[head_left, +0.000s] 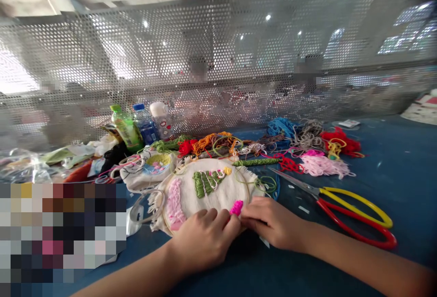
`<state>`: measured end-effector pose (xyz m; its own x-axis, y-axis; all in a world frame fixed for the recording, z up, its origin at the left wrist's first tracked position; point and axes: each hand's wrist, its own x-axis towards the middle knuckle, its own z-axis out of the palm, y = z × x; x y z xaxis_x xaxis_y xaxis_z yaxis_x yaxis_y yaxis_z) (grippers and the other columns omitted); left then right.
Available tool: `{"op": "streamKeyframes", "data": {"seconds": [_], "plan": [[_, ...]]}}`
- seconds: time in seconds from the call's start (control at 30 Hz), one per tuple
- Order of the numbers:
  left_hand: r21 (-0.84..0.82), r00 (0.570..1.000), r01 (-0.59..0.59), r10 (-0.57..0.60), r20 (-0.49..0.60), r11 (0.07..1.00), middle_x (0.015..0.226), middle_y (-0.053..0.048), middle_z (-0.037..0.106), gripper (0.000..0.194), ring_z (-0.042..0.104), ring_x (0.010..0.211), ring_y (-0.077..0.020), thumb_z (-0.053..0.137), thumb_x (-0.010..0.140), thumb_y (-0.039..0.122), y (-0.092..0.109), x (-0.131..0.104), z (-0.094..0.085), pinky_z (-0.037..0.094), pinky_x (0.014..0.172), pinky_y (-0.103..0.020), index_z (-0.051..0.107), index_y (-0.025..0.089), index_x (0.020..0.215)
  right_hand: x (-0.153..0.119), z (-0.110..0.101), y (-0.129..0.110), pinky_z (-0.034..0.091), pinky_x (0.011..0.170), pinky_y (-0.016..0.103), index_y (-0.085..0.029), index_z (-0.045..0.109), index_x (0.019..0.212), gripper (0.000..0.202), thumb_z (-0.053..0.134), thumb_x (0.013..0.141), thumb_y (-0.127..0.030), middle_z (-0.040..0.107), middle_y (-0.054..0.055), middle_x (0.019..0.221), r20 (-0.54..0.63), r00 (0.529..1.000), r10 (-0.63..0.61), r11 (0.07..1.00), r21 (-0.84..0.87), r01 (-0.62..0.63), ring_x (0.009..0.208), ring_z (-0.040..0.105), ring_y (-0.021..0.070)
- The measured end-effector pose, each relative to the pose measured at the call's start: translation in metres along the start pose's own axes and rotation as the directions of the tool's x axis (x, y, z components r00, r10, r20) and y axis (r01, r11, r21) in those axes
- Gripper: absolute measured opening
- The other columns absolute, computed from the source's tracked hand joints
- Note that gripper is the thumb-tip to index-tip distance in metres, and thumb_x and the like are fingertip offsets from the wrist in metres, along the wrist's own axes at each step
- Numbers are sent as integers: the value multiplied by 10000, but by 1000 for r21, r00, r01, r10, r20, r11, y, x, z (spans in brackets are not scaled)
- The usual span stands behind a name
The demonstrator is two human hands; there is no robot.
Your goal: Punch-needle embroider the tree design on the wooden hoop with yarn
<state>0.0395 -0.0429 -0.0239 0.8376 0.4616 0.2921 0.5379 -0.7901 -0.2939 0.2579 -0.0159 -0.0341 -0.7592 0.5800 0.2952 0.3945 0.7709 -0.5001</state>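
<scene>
An embroidery hoop (248, 187) with frayed white cloth (191, 169) lies in front of me, its near side tilted toward my hands. The cloth carries a green stitched tree (205, 183), a pale pink stitched band (175, 203) and a small bright magenta patch (236, 207). My left hand (208, 238) is closed over the hoop's near edge, fingers curled and thumb beside the magenta patch. Just right of that patch, my right hand (269, 222) is closed in a pinch at the hoop's edge. Whatever sits between its fingertips is hidden.
Scissors (319, 192) with yellow and red handles lie at right. Behind the hoop runs a row of yarn bundles, among them blue yarn (282, 127) and pink yarn (322, 165). Bottles (146, 126) stand at back left, before a perforated metal screen (218, 60). Another stitched piece (150, 167) lies left.
</scene>
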Motion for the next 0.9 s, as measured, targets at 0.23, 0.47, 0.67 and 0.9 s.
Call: {"op": "streamKeyframes", "data": {"seconds": [0.23,0.47,0.67,0.9], "plan": [[-16,999,20,-19,34,1000,790,-35,620,216,598,596,-183,363,982,246,1,2,-1,460,470,-286,518,149,1097,-2,-11,3,314,643,277,-171,578,781,282,431,968,-323,586,11,660,16,999,36,991,-130,-34,613,483,139],[-88,999,35,-31,39,995,799,-41,630,299,607,593,-201,381,948,184,-1,1,-2,483,473,-313,453,111,1229,-2,-12,11,320,629,277,-178,534,721,331,386,978,-327,549,19,654,38,999,-19,998,-53,21,626,471,145],[-111,998,47,-42,53,993,829,-48,635,292,607,604,-200,411,941,208,-2,2,0,470,480,-316,474,109,1208,-4,-12,9,335,624,270,-176,521,692,360,416,974,-373,544,11,640,61,995,80,995,49,-83,634,470,145],[-129,999,53,-51,19,990,794,-47,630,267,602,580,-185,354,973,250,0,0,-1,445,468,-304,515,107,1130,-4,-11,13,348,641,281,-176,531,692,391,425,972,-428,552,16,657,78,990,115,990,73,-121,654,480,154]]}}
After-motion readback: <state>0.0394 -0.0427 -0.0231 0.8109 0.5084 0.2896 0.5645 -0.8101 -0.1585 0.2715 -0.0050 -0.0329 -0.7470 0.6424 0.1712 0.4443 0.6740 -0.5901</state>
